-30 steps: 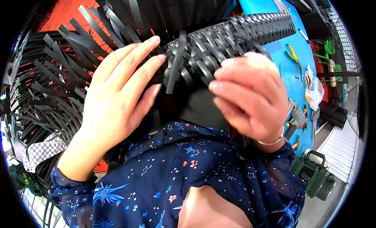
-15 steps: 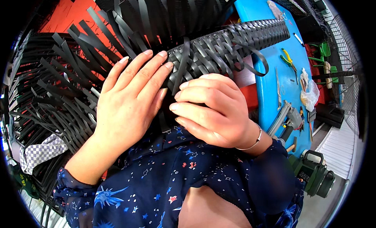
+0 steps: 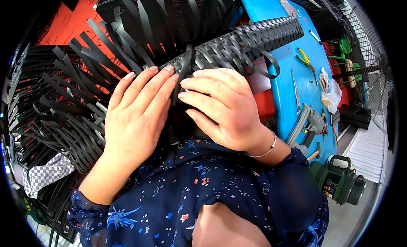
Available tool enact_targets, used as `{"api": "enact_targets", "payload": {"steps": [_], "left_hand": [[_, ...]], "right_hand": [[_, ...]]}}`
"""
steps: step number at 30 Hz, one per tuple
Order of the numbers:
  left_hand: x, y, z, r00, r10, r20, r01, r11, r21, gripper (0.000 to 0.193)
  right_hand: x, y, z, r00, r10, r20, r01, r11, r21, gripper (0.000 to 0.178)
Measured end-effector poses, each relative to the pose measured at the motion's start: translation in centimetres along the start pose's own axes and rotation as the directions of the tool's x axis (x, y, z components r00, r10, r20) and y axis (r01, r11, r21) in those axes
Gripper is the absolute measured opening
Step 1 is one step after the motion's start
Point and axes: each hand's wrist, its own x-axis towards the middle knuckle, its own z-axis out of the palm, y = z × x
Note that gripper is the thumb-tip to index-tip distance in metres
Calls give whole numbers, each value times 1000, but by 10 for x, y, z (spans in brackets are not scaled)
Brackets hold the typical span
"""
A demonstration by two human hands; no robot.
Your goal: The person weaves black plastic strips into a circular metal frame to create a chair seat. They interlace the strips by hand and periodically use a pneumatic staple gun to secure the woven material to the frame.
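Note:
A woven band of flat black strips runs from between my hands toward the upper right, over the blue table. My left hand lies palm down on its near left end, fingers stretched out side by side. A loose flat black strip crosses the band and drops between the two hands. My right hand is curled at the band's near edge, its fingertips closed against that strip; the thumb is hidden. Another strip loops out from the band's right side.
Many loose black strip ends spread at left and top. The blue table at right carries yellow-handled pliers, scissors, a marker, a plastic bag and a grey tool. A checkered cloth lies lower left.
The view has shifted a little, so the band and table sit farther left. My right hand has moved up and closer to my left hand, which stays flat on the weave.

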Motion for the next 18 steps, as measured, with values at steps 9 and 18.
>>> {"api": "enact_targets", "payload": {"steps": [9,18], "left_hand": [[6,-13,-4,998,51,25,-49,995,-86,43],[6,-14,-1,998,55,-17,-56,992,-110,42]], "right_hand": [[-2,-6,-5,998,21,52,-19,999,-38,37],[8,-6,3,1000,-18,-19,13,972,-236,39]]}}
